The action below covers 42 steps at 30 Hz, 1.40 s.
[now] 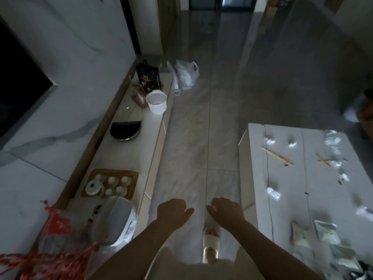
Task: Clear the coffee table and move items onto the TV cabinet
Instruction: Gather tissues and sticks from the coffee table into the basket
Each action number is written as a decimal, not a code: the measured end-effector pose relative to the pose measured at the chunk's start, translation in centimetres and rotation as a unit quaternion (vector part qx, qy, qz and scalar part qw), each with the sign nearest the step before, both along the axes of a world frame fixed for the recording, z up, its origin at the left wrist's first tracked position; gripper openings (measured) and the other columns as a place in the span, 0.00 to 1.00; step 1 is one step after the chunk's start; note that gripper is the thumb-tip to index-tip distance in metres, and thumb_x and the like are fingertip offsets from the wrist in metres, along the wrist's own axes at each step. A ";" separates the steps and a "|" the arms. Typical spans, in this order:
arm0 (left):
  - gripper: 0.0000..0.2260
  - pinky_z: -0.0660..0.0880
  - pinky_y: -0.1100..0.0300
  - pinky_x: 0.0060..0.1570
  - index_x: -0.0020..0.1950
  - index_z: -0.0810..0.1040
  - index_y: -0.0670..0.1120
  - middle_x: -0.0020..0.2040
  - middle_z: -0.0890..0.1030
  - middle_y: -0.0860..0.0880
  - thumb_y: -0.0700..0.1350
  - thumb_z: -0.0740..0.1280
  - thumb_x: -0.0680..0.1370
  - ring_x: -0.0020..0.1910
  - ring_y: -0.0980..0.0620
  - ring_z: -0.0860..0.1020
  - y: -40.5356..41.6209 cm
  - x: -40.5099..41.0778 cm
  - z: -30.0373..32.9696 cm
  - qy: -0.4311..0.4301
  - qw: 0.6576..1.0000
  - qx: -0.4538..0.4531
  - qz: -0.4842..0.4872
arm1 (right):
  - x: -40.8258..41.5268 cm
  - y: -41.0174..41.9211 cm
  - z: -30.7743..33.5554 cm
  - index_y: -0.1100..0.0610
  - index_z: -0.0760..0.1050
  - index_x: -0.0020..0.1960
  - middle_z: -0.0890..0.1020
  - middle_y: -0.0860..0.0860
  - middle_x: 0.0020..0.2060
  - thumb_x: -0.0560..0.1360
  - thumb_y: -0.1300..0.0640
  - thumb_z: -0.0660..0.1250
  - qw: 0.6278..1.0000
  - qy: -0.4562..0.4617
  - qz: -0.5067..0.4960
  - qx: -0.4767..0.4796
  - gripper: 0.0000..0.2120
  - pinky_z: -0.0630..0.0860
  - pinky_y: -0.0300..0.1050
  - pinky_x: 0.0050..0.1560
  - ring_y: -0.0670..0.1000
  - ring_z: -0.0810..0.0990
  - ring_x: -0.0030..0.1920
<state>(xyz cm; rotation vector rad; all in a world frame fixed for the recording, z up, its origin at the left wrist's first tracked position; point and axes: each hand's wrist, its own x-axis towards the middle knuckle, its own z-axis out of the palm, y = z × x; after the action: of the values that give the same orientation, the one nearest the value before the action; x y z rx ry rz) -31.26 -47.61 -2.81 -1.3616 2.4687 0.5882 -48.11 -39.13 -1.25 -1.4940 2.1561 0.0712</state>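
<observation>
Tiled floor (193, 138) between TV cabinet (129, 158) and coffee table (286, 178); my left hand (172, 212) and right hand (227, 212), fingers loosely curled, empty.

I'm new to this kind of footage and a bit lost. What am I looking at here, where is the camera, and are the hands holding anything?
There is no machine here: a person wears one wide-angle camera on the head, looking forward and down, so you see their own arms from above. The left hand and right hand hang over the floor with loosely curled fingers and hold nothing. On the right is the coffee table, strewn with chopsticks, crumpled wrappers and snack packets. On the left, along the wall, runs the TV cabinet, bearing a tea set tray, a white basket, a dark box and a dark half-round item. A slippered foot shows below the hands.
</observation>
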 end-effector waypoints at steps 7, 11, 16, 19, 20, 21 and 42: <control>0.20 0.67 0.62 0.47 0.54 0.78 0.51 0.53 0.80 0.53 0.64 0.55 0.77 0.53 0.54 0.78 -6.3 -6.7 1.5 -0.002 0.998 -0.019 0.057 | -6.8 -8.9 0.6 0.57 0.74 0.56 0.80 0.53 0.51 0.79 0.44 0.53 0.998 0.004 0.064 0.012 0.19 0.74 0.48 0.57 0.53 0.79 0.52; 0.21 0.71 0.60 0.51 0.55 0.78 0.49 0.53 0.81 0.51 0.63 0.55 0.78 0.53 0.53 0.78 -8.5 -7.6 1.5 -0.029 0.996 0.006 0.090 | -7.7 -12.1 -0.1 0.56 0.74 0.57 0.80 0.53 0.52 0.79 0.44 0.53 0.995 -0.005 0.094 0.044 0.20 0.74 0.48 0.57 0.52 0.79 0.53; 0.22 0.72 0.59 0.52 0.52 0.78 0.49 0.51 0.81 0.51 0.64 0.55 0.77 0.51 0.53 0.79 -13.3 -7.4 1.2 -0.043 0.990 0.024 0.134 | -9.0 -17.5 -1.0 0.57 0.73 0.59 0.79 0.54 0.56 0.78 0.44 0.53 0.989 -0.012 0.117 0.093 0.20 0.73 0.48 0.57 0.53 0.78 0.56; 0.22 0.74 0.60 0.51 0.53 0.77 0.49 0.51 0.81 0.51 0.64 0.54 0.77 0.51 0.53 0.79 -16.9 -6.7 0.7 -0.049 0.990 0.012 0.134 | -9.2 -21.7 -1.4 0.56 0.73 0.59 0.78 0.54 0.59 0.77 0.44 0.54 0.987 -0.019 0.108 0.114 0.20 0.71 0.47 0.58 0.53 0.76 0.59; 0.22 0.75 0.60 0.51 0.53 0.77 0.49 0.51 0.81 0.51 0.64 0.54 0.77 0.50 0.53 0.79 -18.4 -6.5 0.5 -0.048 0.990 0.019 0.133 | -9.1 -23.3 -1.4 0.56 0.73 0.59 0.78 0.54 0.59 0.77 0.44 0.54 0.987 -0.016 0.109 0.115 0.20 0.71 0.47 0.58 0.53 0.76 0.59; 0.22 0.75 0.59 0.52 0.53 0.77 0.48 0.51 0.80 0.50 0.63 0.54 0.78 0.51 0.52 0.79 -20.0 -6.3 0.4 -0.047 0.990 0.033 0.131 | -9.0 -24.7 -1.4 0.56 0.73 0.59 0.78 0.54 0.59 0.76 0.44 0.54 0.987 -0.014 0.109 0.115 0.20 0.71 0.47 0.58 0.53 0.76 0.59; 0.22 0.75 0.58 0.52 0.53 0.77 0.46 0.52 0.81 0.48 0.61 0.54 0.79 0.51 0.51 0.79 -42.7 -13.0 0.7 -0.019 0.991 0.057 0.122 | -13.3 -49.0 -1.1 0.56 0.74 0.56 0.80 0.54 0.53 0.76 0.44 0.56 0.995 -0.048 0.045 0.069 0.19 0.74 0.49 0.55 0.53 0.79 0.54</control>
<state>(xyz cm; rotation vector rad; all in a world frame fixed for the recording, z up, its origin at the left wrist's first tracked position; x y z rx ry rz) -44.22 -90.35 -2.11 -1.6249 2.2165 0.7361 -61.43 -88.18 -2.37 -1.4835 1.9655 0.1734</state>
